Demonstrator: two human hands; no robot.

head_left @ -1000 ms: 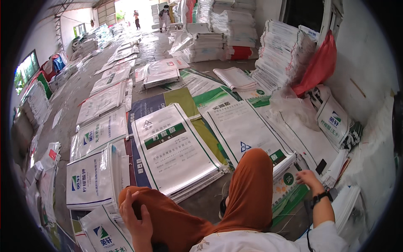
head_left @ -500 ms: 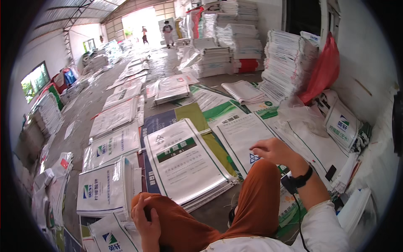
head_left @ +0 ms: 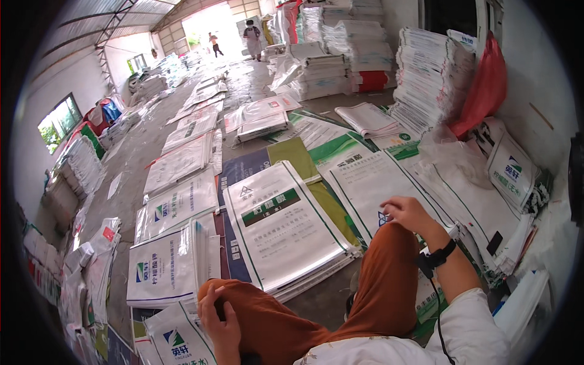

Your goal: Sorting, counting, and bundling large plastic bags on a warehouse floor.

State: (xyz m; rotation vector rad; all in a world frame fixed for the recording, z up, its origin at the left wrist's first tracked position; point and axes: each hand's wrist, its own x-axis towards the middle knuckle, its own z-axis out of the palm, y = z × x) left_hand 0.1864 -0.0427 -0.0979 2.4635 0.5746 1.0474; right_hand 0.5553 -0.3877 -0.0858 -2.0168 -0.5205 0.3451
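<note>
My left hand (head_left: 220,320) rests on my left knee, fingers loosely apart and holding nothing. Above my right knee, my right hand (head_left: 409,214) hangs relaxed and empty, its fingers spread a little over a flat white woven sack (head_left: 365,182) with a green border. A stack of white sacks (head_left: 286,231) with a dark green printed band lies in front of my knees. Left of it is a pile of white sacks with blue and green print (head_left: 161,267). Near my left hand lies another printed sack (head_left: 173,334), partly cut off by the rim.
Rows of flat sack piles (head_left: 182,161) run toward a bright doorway. Tall sack stacks (head_left: 429,79) stand at the right wall beside a red plastic bag (head_left: 485,88). Bundles (head_left: 88,164) line the left wall. Two people (head_left: 252,41) are far off by the doorway.
My view has turned slightly left, so the scene sits further right. Both hands keep nearly the same pose. The two distant people have shifted a little.
</note>
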